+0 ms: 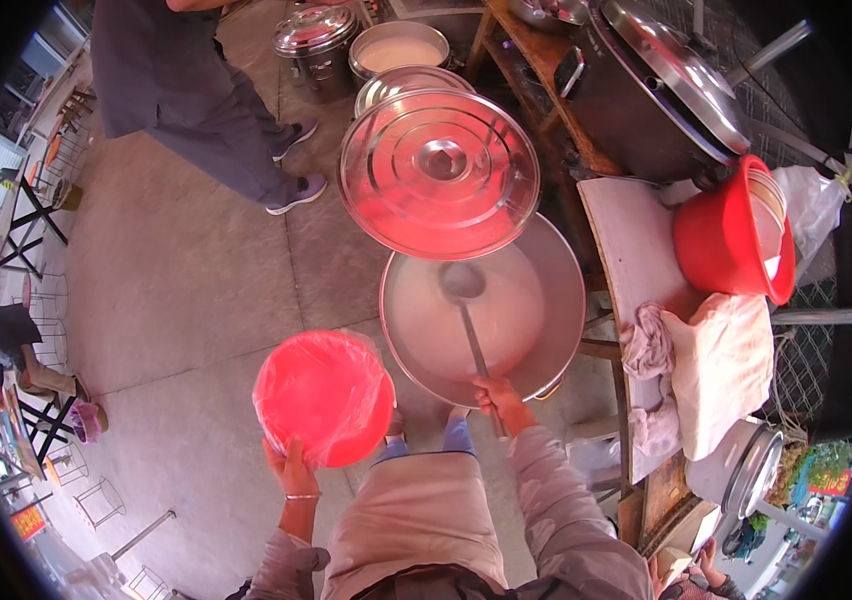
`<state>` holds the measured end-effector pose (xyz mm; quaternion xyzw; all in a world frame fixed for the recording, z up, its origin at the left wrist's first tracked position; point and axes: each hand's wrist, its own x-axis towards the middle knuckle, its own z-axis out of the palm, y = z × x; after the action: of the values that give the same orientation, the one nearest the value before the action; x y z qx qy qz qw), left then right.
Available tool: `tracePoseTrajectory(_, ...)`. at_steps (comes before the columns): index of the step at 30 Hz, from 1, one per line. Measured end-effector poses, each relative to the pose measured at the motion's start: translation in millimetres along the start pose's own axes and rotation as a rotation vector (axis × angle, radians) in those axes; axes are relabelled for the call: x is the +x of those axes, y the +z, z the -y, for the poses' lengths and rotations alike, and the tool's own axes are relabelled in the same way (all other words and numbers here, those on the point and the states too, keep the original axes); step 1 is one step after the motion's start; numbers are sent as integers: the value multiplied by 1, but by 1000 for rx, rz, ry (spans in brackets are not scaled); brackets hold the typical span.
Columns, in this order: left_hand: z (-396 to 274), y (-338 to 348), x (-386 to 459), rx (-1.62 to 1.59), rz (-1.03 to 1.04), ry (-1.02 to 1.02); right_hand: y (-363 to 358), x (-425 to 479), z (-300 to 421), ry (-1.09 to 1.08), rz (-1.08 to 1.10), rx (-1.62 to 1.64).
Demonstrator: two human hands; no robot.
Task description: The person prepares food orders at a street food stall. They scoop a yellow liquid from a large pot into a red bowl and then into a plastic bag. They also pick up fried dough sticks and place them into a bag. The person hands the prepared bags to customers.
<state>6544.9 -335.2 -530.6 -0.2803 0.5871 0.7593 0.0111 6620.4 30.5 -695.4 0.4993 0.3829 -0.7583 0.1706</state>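
My left hand (pixel 292 469) grips the lower rim of a red plastic bowl (pixel 325 397) lined with a clear plastic bag; nothing shows inside. To its right stands a large metal pot (pixel 557 330) holding a pale, milky liquid (pixel 426 322). My right hand (pixel 499 401) is closed round the handle of a long metal ladle (pixel 463 283), whose round head lies at the liquid, near the pot's far side. A big round metal lid (pixel 403 202) with a centre knob covers the far edge of the pot in view. What holds that lid up cannot be seen.
A person (pixel 193 97) stands at the upper left; another person (pixel 17 352) bends at far left. Beyond the lid are a second pot of pale liquid (pixel 400 54) and a lidded pot (pixel 315 67). At right, a table (pixel 617 240) bears a red bucket (pixel 707 232) and cloths (pixel 726 360).
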Motion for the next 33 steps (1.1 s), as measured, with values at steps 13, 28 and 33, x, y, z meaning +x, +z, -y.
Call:
tracePoseTrajectory(13, 41, 4, 27, 26, 151, -31, -105, -26, 10, -266, -635, -1423)
tracePoseTrajectory(28, 82, 9, -13, -41, 88, 10, -73, 101, -12, -160, -16, -385)
tracePoseTrajectory(33, 83, 11, -23, -63, 80, 19, -89, 65, -1, -210, 45, -344)
